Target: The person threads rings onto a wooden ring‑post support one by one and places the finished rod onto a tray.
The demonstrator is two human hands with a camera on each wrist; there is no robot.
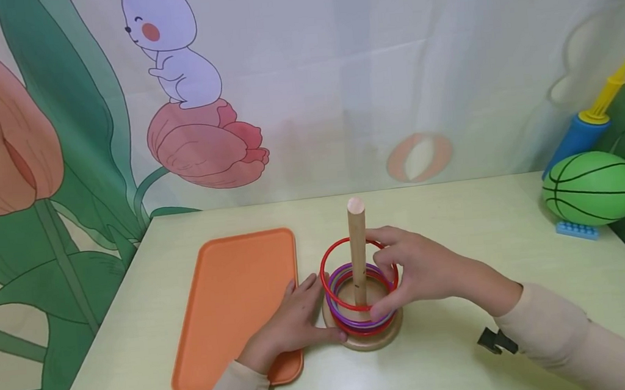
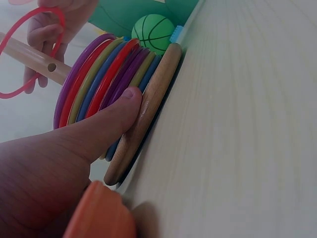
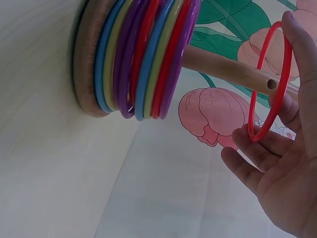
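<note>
A wooden peg (image 1: pixel 357 240) stands upright on a round wooden base (image 1: pixel 374 342). Several coloured rings (image 3: pixel 143 64) in purple, red, yellow, blue are stacked round its foot. My right hand (image 1: pixel 423 266) pinches a red ring (image 3: pixel 286 64) between thumb and fingers. That ring encircles the peg, above the stack and apart from it. At the left side of the base rests my left hand (image 1: pixel 295 322), fingers extended. In the left wrist view its straight thumb (image 2: pixel 116 109) touches the lower rings by the base; its other fingers are mostly hidden there.
An orange tray (image 1: pixel 238 299) lies left of the base, partly under the left forearm. At the far right are a green ball (image 1: pixel 593 188), a light blue toy brick (image 1: pixel 577 230) and a blue and yellow pump (image 1: pixel 583 128). A printed curtain (image 1: pixel 309 85) hangs behind the table.
</note>
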